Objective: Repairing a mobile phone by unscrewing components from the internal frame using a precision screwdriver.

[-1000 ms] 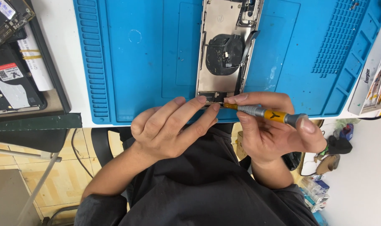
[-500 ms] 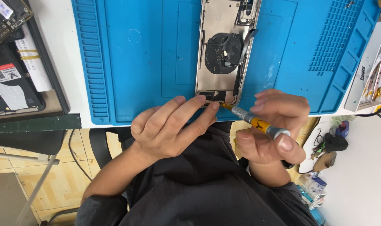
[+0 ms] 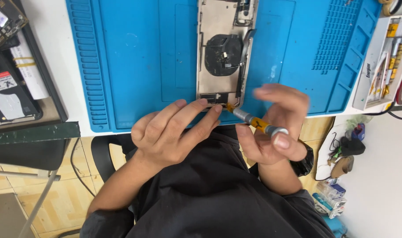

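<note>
Opened phone shell lies on the blue mat, insides bare, coil and cable in place. Screwdriver tip at its near edge; right hand fingers pinch the handle. Left hand fingers steady the shell's corner, holding nothing. Parts tray on the worktop, right.

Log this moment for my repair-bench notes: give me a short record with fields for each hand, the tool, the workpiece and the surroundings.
left hand: fingers rest on the near end of the opened phone housing, steadying it
right hand: pinches a small screwdriver between thumb and fingers
tool tip: at the housing's near corner
workpiece: opened, a round black coil in its middle
surface: blue work mat on a white table
right side: white tool tray
left side: dark tray of parts
</note>
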